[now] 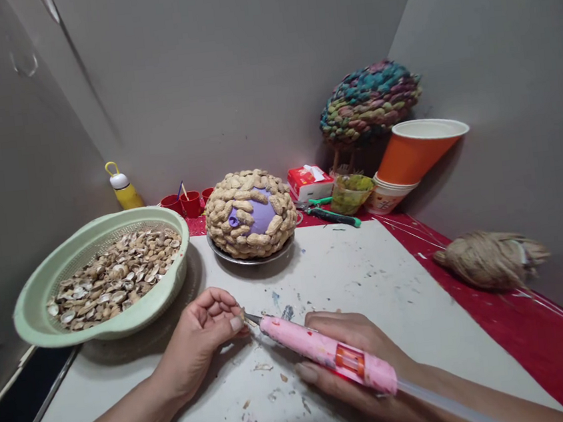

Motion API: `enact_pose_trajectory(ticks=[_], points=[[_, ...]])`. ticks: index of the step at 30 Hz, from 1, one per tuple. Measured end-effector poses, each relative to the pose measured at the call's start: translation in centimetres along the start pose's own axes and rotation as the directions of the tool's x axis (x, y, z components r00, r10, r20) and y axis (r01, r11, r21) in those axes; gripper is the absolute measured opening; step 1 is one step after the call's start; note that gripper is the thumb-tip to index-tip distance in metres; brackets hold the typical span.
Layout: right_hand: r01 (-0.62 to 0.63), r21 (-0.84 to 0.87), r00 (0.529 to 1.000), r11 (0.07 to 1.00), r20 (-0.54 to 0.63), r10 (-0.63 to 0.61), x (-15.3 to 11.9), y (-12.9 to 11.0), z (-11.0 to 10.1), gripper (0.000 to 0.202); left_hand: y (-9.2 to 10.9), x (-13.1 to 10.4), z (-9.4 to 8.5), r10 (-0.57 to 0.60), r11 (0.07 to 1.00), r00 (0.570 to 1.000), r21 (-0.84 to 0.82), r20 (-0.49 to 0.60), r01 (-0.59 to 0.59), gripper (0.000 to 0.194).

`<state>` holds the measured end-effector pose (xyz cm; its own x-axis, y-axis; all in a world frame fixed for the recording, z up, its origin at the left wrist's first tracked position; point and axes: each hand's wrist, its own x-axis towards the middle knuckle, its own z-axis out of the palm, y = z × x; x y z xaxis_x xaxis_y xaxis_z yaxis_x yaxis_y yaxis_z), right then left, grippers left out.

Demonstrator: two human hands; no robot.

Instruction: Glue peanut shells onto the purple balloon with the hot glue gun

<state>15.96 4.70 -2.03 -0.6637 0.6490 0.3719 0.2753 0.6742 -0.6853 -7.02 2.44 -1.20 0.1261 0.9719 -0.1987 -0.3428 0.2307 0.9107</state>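
Observation:
My left hand pinches a small peanut shell between thumb and fingers. My right hand is wrapped around a pink hot glue gun, a clear glue stick trailing from its back end. The gun's dark nozzle points left and meets the shell, as far as I can see. Beyond my hands, a purple balloon covered in peanut shells rests on a metal plate. Part of the balloon and its knot show bare.
Left stands a green colander of peanut shells. Behind are a yellow bottle, red cups, a tissue pack and pliers. Right are a colourful tree-like craft, orange paper cups and a twine bundle.

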Motion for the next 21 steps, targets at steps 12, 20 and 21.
enact_pose_trajectory(ticks=[12,20,21], points=[[0.003,-0.01,1.0,1.0,0.012,-0.003,0.04,0.2,0.04,0.029,0.09,-0.04,0.06,0.001,1.0,1.0,0.008,0.014,-0.001,0.024],[-0.012,-0.032,1.0,0.999,0.019,0.012,-0.06,0.77,0.39,0.028,0.16,-0.05,0.11,-0.014,1.0,1.0,0.005,0.004,0.014,0.026],[-0.01,-0.031,1.0,0.999,0.018,0.011,-0.06,0.7,0.38,0.028,0.15,-0.05,0.11,-0.016,1.0,1.0,0.002,0.003,0.016,0.026]])
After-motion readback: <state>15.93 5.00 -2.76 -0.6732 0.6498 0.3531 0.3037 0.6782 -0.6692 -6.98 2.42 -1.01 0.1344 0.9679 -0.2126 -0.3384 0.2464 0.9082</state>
